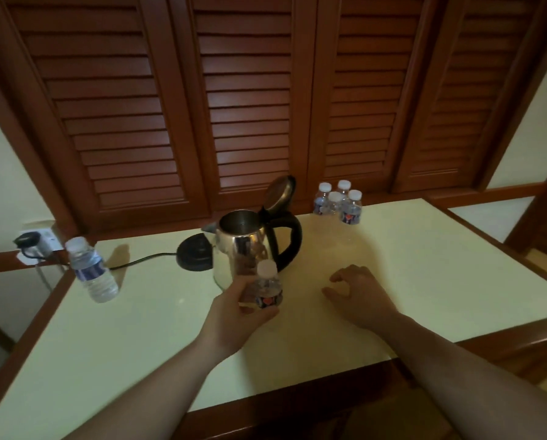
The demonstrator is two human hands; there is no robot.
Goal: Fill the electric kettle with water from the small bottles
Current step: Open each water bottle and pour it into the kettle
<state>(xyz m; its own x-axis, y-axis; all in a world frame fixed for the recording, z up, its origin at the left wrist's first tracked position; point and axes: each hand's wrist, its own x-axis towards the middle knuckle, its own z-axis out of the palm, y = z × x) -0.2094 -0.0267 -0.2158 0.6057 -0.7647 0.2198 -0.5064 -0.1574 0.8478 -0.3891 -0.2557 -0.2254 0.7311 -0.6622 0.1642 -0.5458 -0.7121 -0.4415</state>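
Left hand (pixel 234 308) gripping small bottle (pixel 267 289) upright, white cap (pixel 267 268) on, just in front of electric kettle (pixel 246 246). Kettle lid (pixel 280 192) standing open, mouth lying just beyond bottle. Right hand (pixel 358 293) hovering empty, fingers loosely curled, just right of bottle, likely nearer for uncapping. Four spare bottles (pixel 337 203) waiting at surface (pixel 424 265) rear.

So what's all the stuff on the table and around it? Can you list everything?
Shiny steel electric kettle: one, silver with black handle, lid open, table middle.
Round black kettle base: one, left of kettle, corded.
Small clear capped bottle: one, in left hand.
Small clear bottles by the shutters: four, white caps.
Larger clear bottle: one, blue label, table's left edge.
Wall socket: one, white, far left.
Cream table: one.
Brown louvred shutters: behind.
Left hand: grips bottle.
Right hand: loosely curled, holds nothing.
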